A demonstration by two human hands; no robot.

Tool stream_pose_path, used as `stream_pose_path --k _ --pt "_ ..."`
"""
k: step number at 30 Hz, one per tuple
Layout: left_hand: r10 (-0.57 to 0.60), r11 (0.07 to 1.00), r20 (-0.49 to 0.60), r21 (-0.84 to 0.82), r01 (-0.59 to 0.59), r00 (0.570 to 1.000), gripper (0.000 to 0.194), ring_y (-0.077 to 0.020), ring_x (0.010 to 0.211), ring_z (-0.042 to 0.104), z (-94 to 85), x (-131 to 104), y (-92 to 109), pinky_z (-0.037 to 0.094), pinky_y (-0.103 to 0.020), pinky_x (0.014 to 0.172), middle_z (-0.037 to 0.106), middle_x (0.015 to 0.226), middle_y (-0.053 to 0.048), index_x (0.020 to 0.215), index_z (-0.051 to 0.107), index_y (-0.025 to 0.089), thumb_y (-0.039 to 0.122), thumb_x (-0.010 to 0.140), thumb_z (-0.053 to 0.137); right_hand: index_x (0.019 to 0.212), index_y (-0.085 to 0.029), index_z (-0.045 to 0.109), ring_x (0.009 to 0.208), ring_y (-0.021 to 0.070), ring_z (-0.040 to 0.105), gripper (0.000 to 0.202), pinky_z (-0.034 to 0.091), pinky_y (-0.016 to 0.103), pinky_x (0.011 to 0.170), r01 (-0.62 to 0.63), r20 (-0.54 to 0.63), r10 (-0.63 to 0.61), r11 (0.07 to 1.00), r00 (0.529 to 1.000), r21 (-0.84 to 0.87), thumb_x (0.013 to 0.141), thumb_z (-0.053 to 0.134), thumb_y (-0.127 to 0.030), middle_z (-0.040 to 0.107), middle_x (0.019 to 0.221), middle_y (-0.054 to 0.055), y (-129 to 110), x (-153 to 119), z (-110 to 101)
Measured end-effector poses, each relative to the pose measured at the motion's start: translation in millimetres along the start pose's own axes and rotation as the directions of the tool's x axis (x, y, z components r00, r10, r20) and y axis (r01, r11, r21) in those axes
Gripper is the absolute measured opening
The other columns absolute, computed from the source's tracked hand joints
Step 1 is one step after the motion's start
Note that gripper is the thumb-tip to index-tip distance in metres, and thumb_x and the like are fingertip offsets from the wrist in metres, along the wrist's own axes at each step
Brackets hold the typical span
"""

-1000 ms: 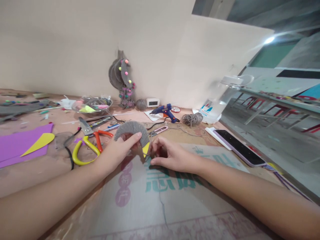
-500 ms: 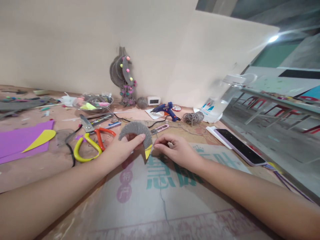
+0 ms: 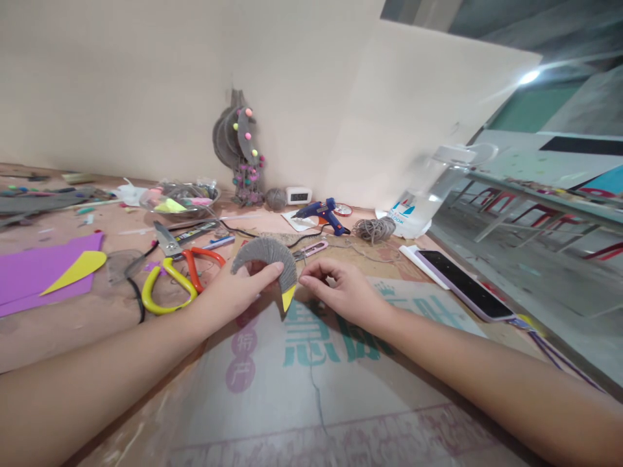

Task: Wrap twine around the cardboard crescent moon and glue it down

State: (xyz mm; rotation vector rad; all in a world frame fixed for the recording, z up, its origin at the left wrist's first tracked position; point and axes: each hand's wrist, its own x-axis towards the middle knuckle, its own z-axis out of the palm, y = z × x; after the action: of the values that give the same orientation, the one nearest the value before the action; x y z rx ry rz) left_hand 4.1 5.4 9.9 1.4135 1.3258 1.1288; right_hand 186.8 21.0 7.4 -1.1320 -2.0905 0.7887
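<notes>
My left hand [image 3: 250, 280] is closed on a crescent [image 3: 267, 249] wound in grey yarn, thumb on its front face. Its lower tip [image 3: 289, 299] is bare and yellow, pointing down. Just right of that tip, my right hand [image 3: 335, 285] is closed in a pinch, thumb against forefinger. A thin strand of grey yarn seems to run between its fingertips and the crescent, though it is hard to make out. Under both hands lies a printed sheet [image 3: 272, 415] with green and purple characters.
Scissors [image 3: 170, 292] with yellow and red handles lie left, beside purple sheets [image 3: 29, 279]. Behind my hands are a blue glue gun [image 3: 324, 213], a pink cutter [image 3: 311, 250] and a yarn bundle [image 3: 374, 229]. A phone [image 3: 464, 282] and water jug [image 3: 421, 194] stand right.
The yarn at the crescent's yellow tip sits slightly higher, and a little more yellow shows. My hands otherwise keep nearly the same place.
</notes>
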Motion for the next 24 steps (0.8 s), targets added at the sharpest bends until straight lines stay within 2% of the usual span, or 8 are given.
stream_pose_path --k 4,10,14,16,19,24 --pt "-0.028 0.999 0.008 0.022 0.028 1.0 0.023 -0.014 0.048 0.05 0.3 -3.4 3.9 0.038 -0.024 0.045 0.051 0.047 0.003 0.055 0.052 0.02 0.037 0.07 0.057 0.079 -0.016 0.062 0.059 0.0091 0.052 0.013 0.04 0.02 0.055 -0.008 0.005 0.008 1.0 1.0 0.006 0.081 0.055 -0.026 0.061 0.068 0.0 -0.5 -0.5 0.2" --pt "0.047 0.998 0.058 0.029 -0.049 0.997 0.026 -0.0138 0.056 0.054 -0.6 0.2 -1.6 0.043 -0.025 0.052 0.054 0.054 0.002 0.055 0.05 0.019 0.036 0.073 0.054 0.078 -0.016 0.062 0.062 0.01 0.053 0.012 0.042 0.021 0.058 -0.007 0.014 0.006 0.999 1.0 0.04 0.08 0.054 -0.026 0.062 0.07 0.0 0.2 0.0 0.0" --pt "0.057 0.995 0.109 0.069 -0.065 0.992 0.028 -0.0127 0.056 0.052 -1.9 2.6 -5.2 0.042 -0.024 0.053 0.053 0.054 0.002 0.054 0.051 0.018 0.036 0.076 0.053 0.09 -0.015 0.061 0.065 0.0107 0.054 0.018 0.043 0.023 0.06 -0.019 0.072 0.01 0.991 0.997 0.133 0.083 0.049 -0.027 0.062 0.079 0.002 1.9 1.4 -2.7" --pt "0.089 0.991 0.148 0.087 -0.102 0.985 0.024 -0.0121 0.056 0.052 -2.1 3.4 -5.7 0.042 -0.023 0.056 0.054 0.055 0.003 0.058 0.054 0.018 0.034 0.077 0.053 0.093 -0.014 0.061 0.062 0.0098 0.051 0.022 0.041 0.022 0.057 -0.025 0.102 0.007 0.984 0.995 0.178 0.084 0.048 -0.03 0.061 0.077 0.002 2.9 2.6 -3.5" --pt "0.145 0.984 0.188 0.078 -0.162 0.971 0.016 -0.0116 0.058 0.052 -1.2 3.6 -4.4 0.043 -0.023 0.059 0.057 0.058 0.003 0.066 0.058 0.018 0.029 0.076 0.055 0.085 -0.014 0.061 0.056 0.0081 0.047 0.021 0.038 0.021 0.052 -0.054 0.142 0.019 0.969 0.99 0.243 0.081 0.053 -0.033 0.056 0.068 -0.001 4.6 4.6 -2.9" --pt "0.087 0.991 0.189 0.087 -0.104 0.978 0.021 -0.0109 0.057 0.051 0.1 2.9 -3.5 0.041 -0.022 0.055 0.056 0.058 0.002 0.065 0.056 0.018 0.034 0.078 0.053 0.074 -0.015 0.058 0.05 0.007 0.044 0.023 0.035 0.02 0.047 -0.145 0.178 0.089 0.931 0.98 0.336 0.078 0.056 -0.037 0.051 0.058 -0.003 8.8 7.3 -3.0"
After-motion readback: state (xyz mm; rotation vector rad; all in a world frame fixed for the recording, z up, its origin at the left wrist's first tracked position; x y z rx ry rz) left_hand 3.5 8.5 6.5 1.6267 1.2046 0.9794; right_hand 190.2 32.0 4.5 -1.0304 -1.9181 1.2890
